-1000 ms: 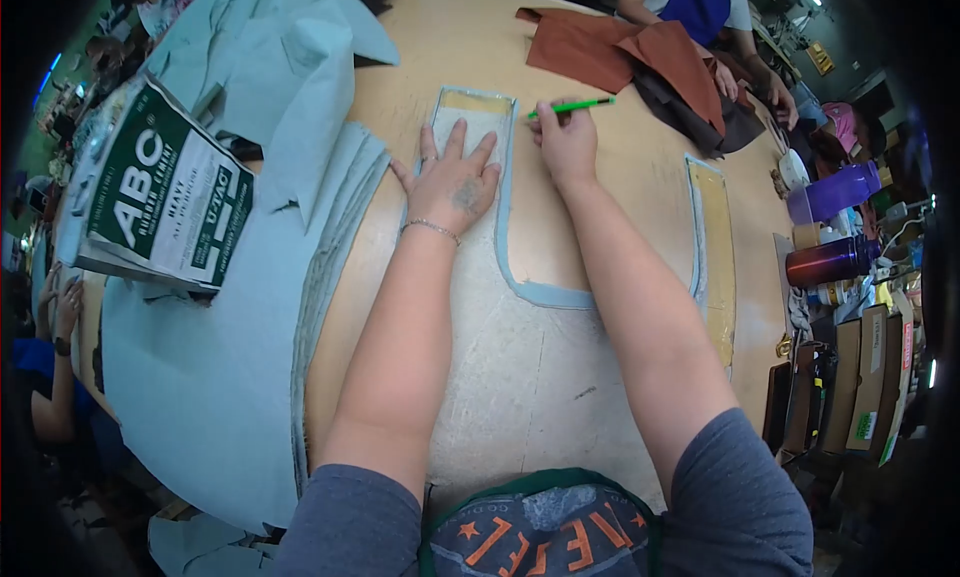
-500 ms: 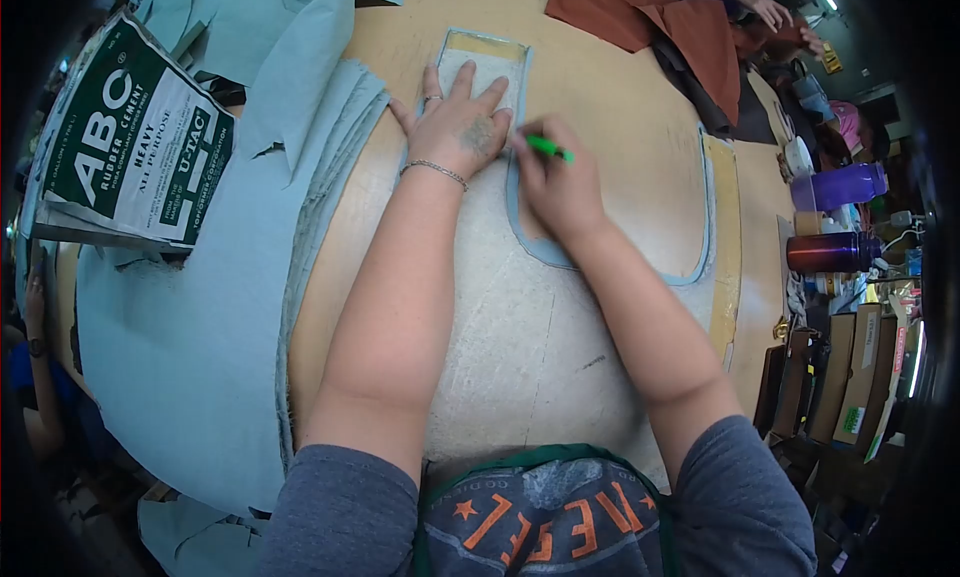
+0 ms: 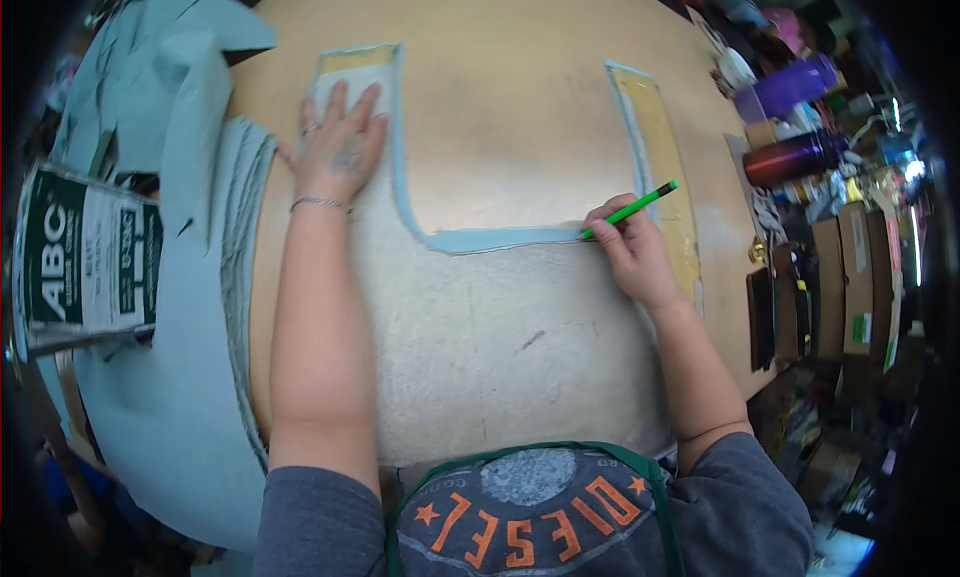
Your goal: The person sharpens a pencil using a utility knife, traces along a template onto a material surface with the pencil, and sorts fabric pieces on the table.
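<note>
My left hand [image 3: 342, 147] lies flat, fingers spread, on the left arm of a large whitish U-shaped pattern board [image 3: 500, 347]. Yellowish tape covers the ends of its two arms. Under it, a light blue sheet [image 3: 480, 240] shows as a narrow band along the inner edge. In my right hand [image 3: 632, 247] is a green pencil [image 3: 645, 205], its tip at the pattern's inner edge near the right-hand corner. The pencil leans up and to the right.
Stacked blue-grey sheets [image 3: 200, 377] hang over the table's left side, with an ABC rubber cement can [image 3: 90, 262] by them. On the right stand a purple bottle [image 3: 785, 89], a dark metallic flask [image 3: 795, 159] and upright cardboard pieces [image 3: 855, 277]. Another person's arm shows at lower left.
My right hand with the pencil has moved from the left arm's inner edge along the curve to the right-hand corner. My left hand stays on the left arm. The camera view has shifted.
</note>
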A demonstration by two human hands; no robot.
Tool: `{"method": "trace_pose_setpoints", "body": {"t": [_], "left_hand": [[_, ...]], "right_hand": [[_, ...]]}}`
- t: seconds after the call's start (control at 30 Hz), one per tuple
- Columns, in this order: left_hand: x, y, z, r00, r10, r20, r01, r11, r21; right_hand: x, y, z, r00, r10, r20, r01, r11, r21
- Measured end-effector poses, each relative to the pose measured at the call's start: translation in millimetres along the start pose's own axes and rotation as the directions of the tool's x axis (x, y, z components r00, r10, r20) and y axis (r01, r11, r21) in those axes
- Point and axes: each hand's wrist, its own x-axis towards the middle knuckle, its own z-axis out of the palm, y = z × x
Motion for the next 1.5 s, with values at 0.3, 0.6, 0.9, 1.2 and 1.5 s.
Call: {"method": "trace_pose_setpoints", "body": {"t": [0.3,0.6,0.9,1.2,1.5], "left_hand": [[0.6,1.0,-1.3,1.0,0.02,0.006,-0.02,0.999,0.045],[1.1,0.8,0.5,1.0,0.025,-0.001,-0.025,0.999,0.042],[-10.0,1.7,1.9,0.952,0.196,-0.236,-0.207,0.978,-0.019],[-15.4,239.5,29.9,0.551,0.818,-0.165,-0.782,0.437,-0.444],[21.5,276.1,65.4,0.787,0.609,-0.097,-0.617,0.779,-0.109]], "right_hand": [[20.9,66.3,-76.7,0.984,0.175,0.01,-0.173,0.959,0.226],[138.3,97.2,-88.7,0.994,0.107,0.03,-0.108,0.994,0.022],[222.6,123.6,-64.8,0.933,0.072,-0.352,0.079,0.915,0.396],[212.5,128.5,-78.3,0.867,0.179,-0.465,0.12,0.831,0.544],[221.6,137.3,-68.8,0.909,0.113,-0.4,-0.033,0.979,0.202]]}}
